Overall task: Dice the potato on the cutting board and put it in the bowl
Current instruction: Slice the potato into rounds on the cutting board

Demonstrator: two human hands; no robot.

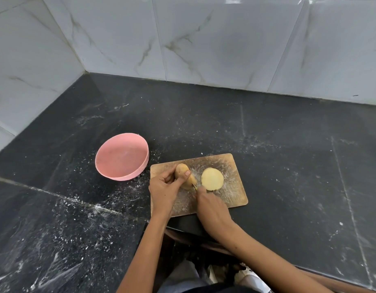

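A wooden cutting board (pixel 229 166) lies on the dark counter. On it, my left hand (pixel 163 187) grips a skin-on potato half (pixel 183 174), thumb pressed on top. To its right lies the other potato half (pixel 212 179), cut face up, pale yellow. My right hand (pixel 212 208) grips a knife (pixel 194 185); only a thin bit of blade shows between the two halves, and the handle is hidden in the fist. An empty pink bowl (pixel 121 157) stands left of the board.
The black stone counter (pixel 288 166) is dusted with white specks and runs into a corner of white marble-look wall tiles (pixel 204 39). The counter's front edge is near my forearms, with my legs below.
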